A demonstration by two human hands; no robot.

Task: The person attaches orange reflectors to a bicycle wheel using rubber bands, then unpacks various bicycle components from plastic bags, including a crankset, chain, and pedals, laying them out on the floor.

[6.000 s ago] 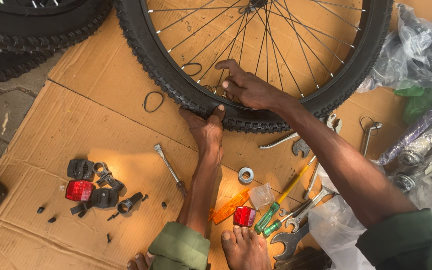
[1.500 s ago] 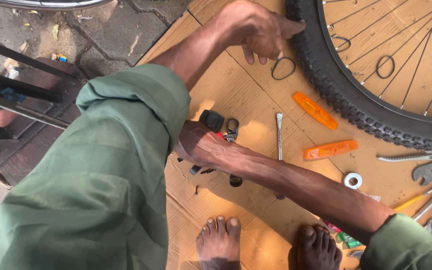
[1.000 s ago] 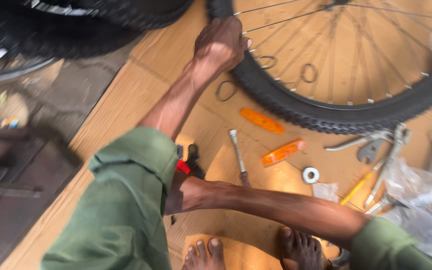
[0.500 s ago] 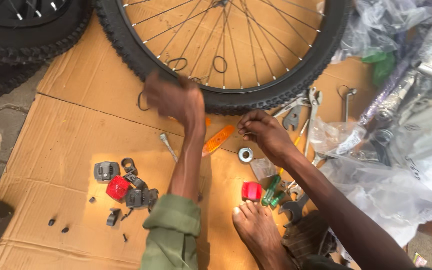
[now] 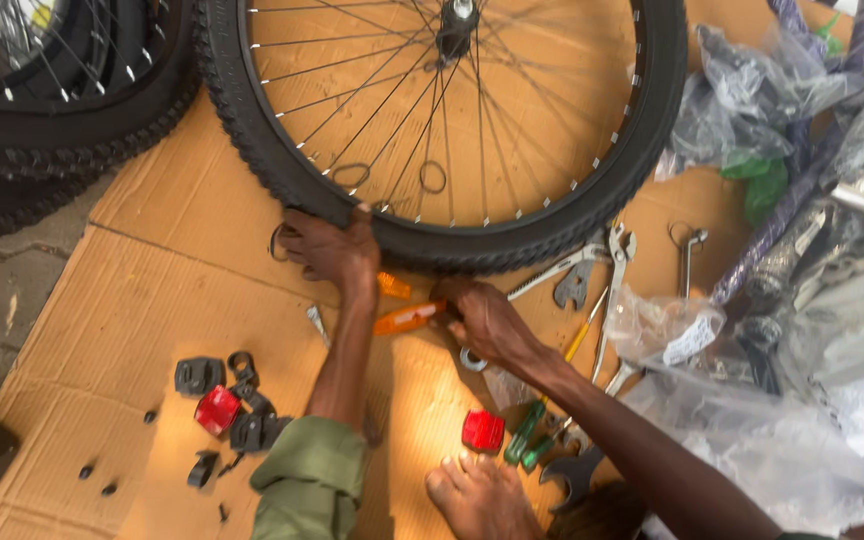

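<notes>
Left hand (image 5: 332, 250) has its fingers curled onto the near edge of the black knobby bicycle tyre (image 5: 552, 215), pressing on the rubber where it sits on the spoked rim. Right hand (image 5: 487, 320) has its fingers closed round the end of an orange plastic tyre lever (image 5: 402, 318), lying flat on the cardboard just below the wheel. A second orange lever (image 5: 394, 287) pokes out right under the tyre, between the two hands.

What's changed: half a second back the left hand was hovering off the tyre and the right was open over the cardboard; now one is planted on the tyre and the other has a lever in its grip, and the wheel fills more of the view. Looks to me like lever work on the tyre is starting.

Containers: none really. The clear plastic bags (image 5: 752, 450) on the right are crumpled, and I can't tell what's inside. Everything else is loose on the brown cardboard sheet (image 5: 142, 290): red reflectors (image 5: 217, 408), black clamp bits (image 5: 252, 430), green-handled screwdrivers (image 5: 527, 432), spanners and pliers (image 5: 577, 280). Bare foot (image 5: 477, 495) at the bottom.
</notes>
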